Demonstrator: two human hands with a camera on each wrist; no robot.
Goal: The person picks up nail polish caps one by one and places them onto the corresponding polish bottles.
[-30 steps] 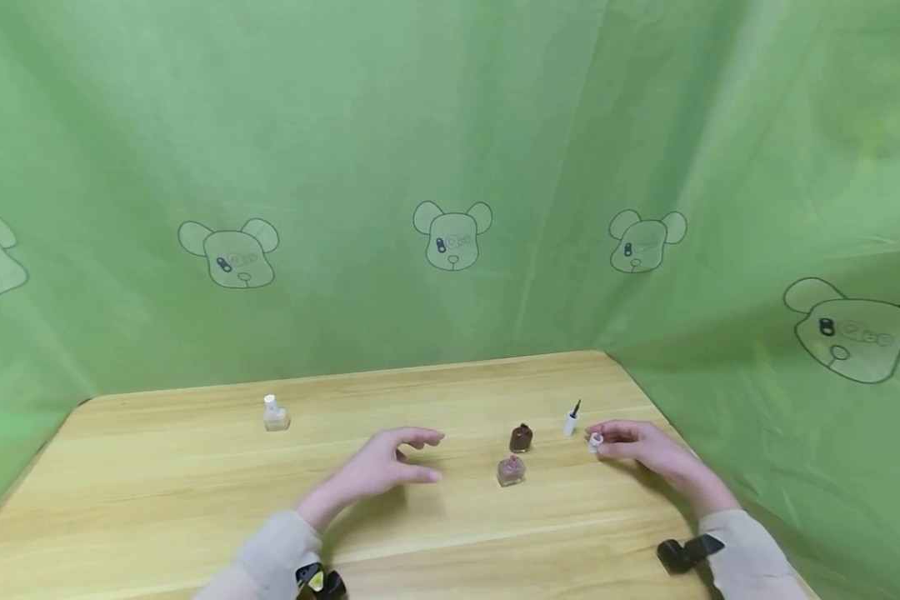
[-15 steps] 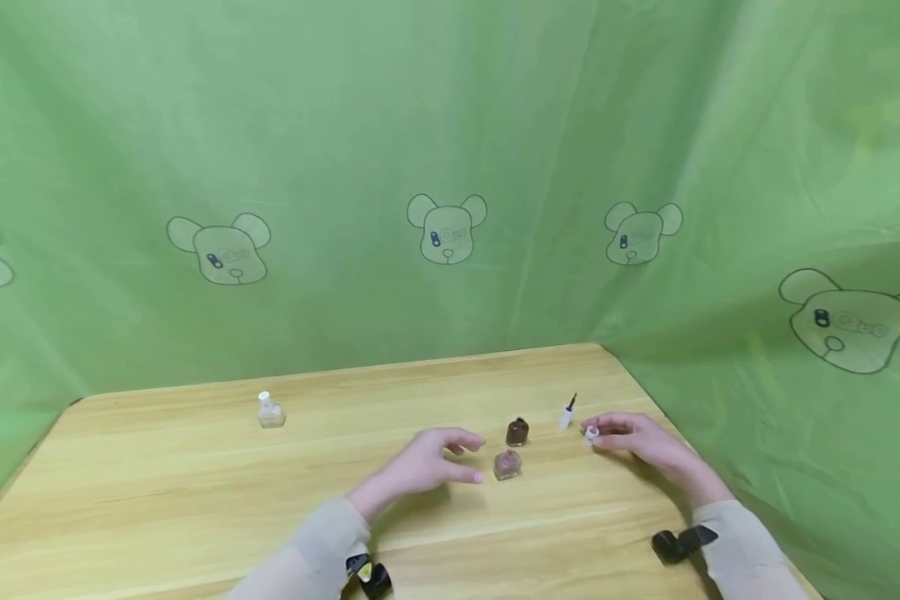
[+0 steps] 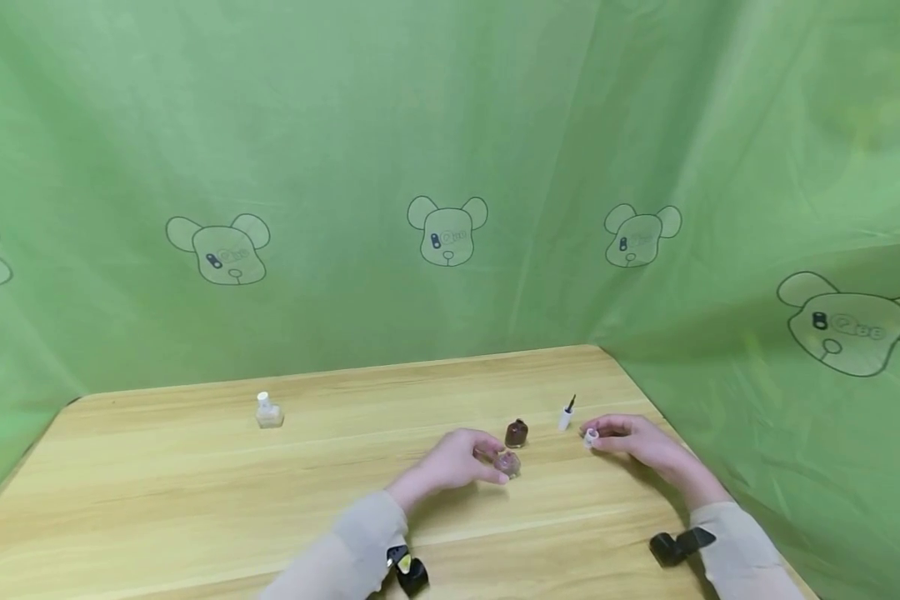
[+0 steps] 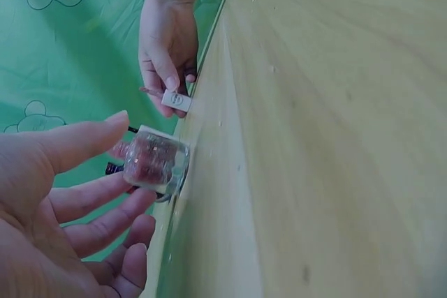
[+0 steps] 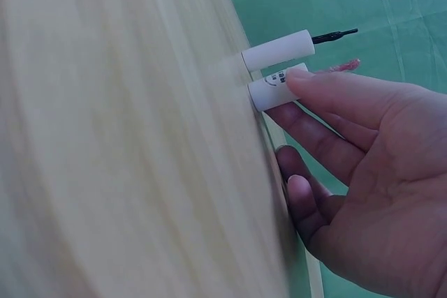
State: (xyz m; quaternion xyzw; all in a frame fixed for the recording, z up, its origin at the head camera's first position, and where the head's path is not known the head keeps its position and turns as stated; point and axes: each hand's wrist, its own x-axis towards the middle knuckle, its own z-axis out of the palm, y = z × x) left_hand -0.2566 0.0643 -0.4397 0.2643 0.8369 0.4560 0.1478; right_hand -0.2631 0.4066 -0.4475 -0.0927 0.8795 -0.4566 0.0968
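An uncapped nail polish bottle with pinkish polish [image 3: 507,464] stands on the table, its neck bare. My left hand [image 3: 461,460] reaches around it, thumb on the near side and fingers on the far side. In the left wrist view the thumb and relaxed fingers lie either side of the bottle [image 4: 155,160]. My right hand [image 3: 640,442] pinches a white nail polish cap [image 5: 276,90] between thumb and index finger, its pink-coated brush pointing up. Beside that cap stands another white cap [image 5: 279,51] with a dark brush upward. An uncapped dark brown polish bottle [image 3: 517,433] stands behind the pinkish one.
A capped bottle of pale polish [image 3: 269,412] stands at the back left of the wooden table [image 3: 195,500]. Green curtains [image 3: 345,167] with printed bear heads hang behind the table and along its right side. Both wrists wear black camera mounts.
My left hand has moved right across the table, from well left of the pinkish bottle to around it. My right hand keeps its pinch on the white cap in about the same place.
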